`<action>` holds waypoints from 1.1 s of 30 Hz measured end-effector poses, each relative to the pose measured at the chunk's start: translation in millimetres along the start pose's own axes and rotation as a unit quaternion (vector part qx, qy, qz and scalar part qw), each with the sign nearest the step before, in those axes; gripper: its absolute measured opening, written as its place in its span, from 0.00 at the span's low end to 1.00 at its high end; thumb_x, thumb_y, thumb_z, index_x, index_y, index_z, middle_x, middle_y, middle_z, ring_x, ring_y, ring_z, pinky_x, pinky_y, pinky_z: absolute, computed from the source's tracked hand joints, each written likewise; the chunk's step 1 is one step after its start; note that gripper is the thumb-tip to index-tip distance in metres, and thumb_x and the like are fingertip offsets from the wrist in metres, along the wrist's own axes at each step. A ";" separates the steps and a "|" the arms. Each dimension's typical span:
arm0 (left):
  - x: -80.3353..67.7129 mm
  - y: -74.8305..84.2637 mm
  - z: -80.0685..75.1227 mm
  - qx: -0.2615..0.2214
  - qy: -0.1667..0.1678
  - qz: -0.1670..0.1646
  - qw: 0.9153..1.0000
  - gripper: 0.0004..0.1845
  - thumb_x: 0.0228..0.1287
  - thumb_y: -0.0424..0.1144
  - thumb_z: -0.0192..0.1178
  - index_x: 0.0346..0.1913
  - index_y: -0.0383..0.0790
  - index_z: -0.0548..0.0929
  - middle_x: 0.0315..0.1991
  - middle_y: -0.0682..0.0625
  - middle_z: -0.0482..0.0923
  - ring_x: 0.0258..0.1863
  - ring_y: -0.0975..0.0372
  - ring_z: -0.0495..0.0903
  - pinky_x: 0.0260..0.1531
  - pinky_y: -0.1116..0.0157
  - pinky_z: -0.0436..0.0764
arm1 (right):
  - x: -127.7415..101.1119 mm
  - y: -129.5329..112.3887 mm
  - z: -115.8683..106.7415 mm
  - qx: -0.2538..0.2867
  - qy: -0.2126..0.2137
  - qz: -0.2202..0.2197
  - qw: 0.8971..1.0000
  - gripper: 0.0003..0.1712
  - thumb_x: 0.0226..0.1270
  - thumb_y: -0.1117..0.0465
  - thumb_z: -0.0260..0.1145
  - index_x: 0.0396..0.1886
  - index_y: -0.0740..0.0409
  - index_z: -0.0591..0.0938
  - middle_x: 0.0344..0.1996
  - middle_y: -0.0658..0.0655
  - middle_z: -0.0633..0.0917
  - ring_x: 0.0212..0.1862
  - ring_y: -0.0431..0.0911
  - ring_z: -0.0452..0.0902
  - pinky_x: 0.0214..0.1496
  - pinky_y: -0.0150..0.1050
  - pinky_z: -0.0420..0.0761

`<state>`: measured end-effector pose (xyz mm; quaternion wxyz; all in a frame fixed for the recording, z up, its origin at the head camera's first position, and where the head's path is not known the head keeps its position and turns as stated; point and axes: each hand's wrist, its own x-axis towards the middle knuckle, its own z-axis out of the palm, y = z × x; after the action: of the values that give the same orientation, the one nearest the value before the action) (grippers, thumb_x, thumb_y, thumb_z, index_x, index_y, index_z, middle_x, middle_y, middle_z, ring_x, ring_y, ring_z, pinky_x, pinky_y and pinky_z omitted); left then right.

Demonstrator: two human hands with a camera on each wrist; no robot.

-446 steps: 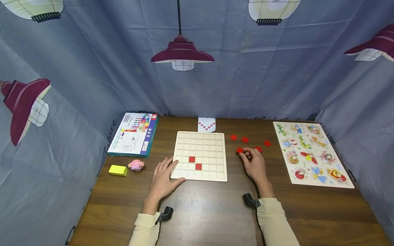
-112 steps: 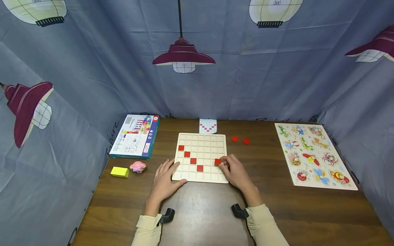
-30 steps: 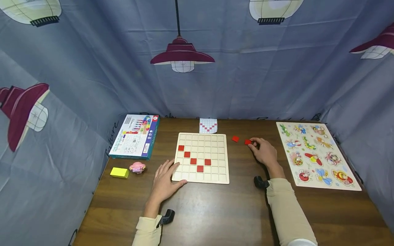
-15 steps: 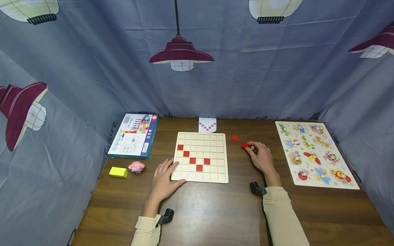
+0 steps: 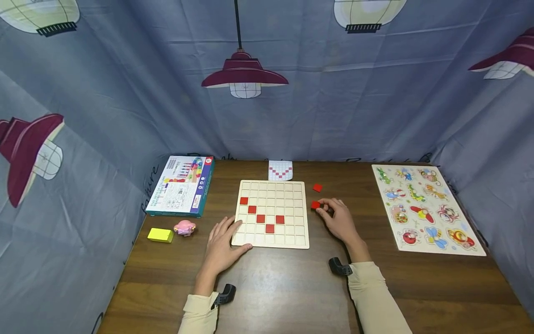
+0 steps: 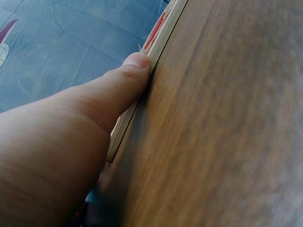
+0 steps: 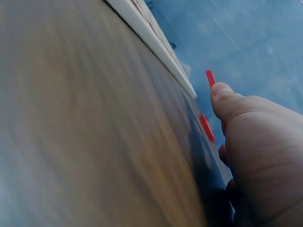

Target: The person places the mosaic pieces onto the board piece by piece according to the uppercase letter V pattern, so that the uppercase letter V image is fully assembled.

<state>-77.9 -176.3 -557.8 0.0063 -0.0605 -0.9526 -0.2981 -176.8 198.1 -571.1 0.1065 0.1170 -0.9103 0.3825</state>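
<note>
A pale wooden grid board [image 5: 292, 195] lies on the table, with several red square tiles [image 5: 260, 218] set in its cells in a tilted, check-like line. My left hand [image 5: 220, 248] rests at the board's near left corner, its fingers along the left side and thumb on the front edge; the left wrist view shows that thumb [image 6: 135, 64] touching the rim. Just right of the board, my right hand [image 5: 340, 221] pinches one red tile [image 5: 315, 205] between thumb and fingers. The right wrist view shows this tile [image 7: 210, 77] raised off the table. A loose red tile [image 5: 317, 188] lies beyond it.
Behind the board is a small pattern card [image 5: 280, 170] with a V of red squares. A game box [image 5: 181, 185], a yellow block [image 5: 160, 235] and a pink toy [image 5: 184, 227] stand at left. An insect picture puzzle board [image 5: 425, 211] lies at right.
Over the earlier frames, more red tiles have come to lie on the board. Within the last second my right hand has carried a tile leftward and nearer, towards the board. The left hand stays put.
</note>
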 end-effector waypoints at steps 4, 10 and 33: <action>0.6 -0.3 -0.6 -0.003 -0.003 -0.004 1.000 0.44 0.55 0.64 0.71 0.73 0.51 0.72 0.78 0.48 0.64 0.81 0.49 0.54 0.81 0.45 0.48 | -0.1 -12.9 9.0 0.010 -0.030 -0.007 0.999 0.13 0.68 0.59 0.72 0.49 0.59 0.86 0.30 0.51 0.78 0.38 0.45 0.67 0.42 0.38 0.66; 2.1 -0.1 -0.6 -0.001 -0.008 -0.008 1.000 0.45 0.55 0.64 0.71 0.74 0.51 0.72 0.78 0.49 0.63 0.81 0.50 0.54 0.81 0.45 0.48 | 3.6 -30.4 21.8 0.012 -0.067 -0.011 0.998 0.13 0.69 0.58 0.71 0.50 0.58 0.85 0.30 0.49 0.77 0.39 0.44 0.65 0.41 0.38 0.65; 1.3 -0.9 0.3 -0.001 -0.003 -0.006 1.000 0.45 0.55 0.65 0.71 0.73 0.51 0.73 0.77 0.48 0.65 0.81 0.49 0.55 0.81 0.45 0.49 | 15.7 -50.7 40.3 -0.033 -0.112 -0.030 0.993 0.13 0.66 0.57 0.73 0.48 0.57 0.87 0.30 0.47 0.78 0.41 0.44 0.68 0.45 0.40 0.71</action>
<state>-79.3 -176.7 -558.4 0.0015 -0.0557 -0.9525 -0.2992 -181.0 132.5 -560.3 0.0194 0.1827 -0.9246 0.3336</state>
